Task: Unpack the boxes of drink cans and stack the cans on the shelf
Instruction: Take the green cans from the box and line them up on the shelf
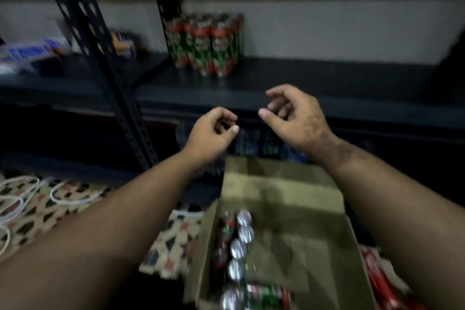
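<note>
Hovering empty, loosely curled: left hand [214, 131], right hand [294, 118]; silver-topped green-red cans [239, 249] upright below in open brown cardboard box [302, 209], left hand nearer.

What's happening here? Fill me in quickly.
A person is moving drink cans from an open cardboard box on the floor to a dark metal shelf. A cluster of green and red cans already stands on the shelf. Both the left hand and the right hand hover empty, fingers loosely curled, between shelf and box. More cans remain along the box's left side.
</note>
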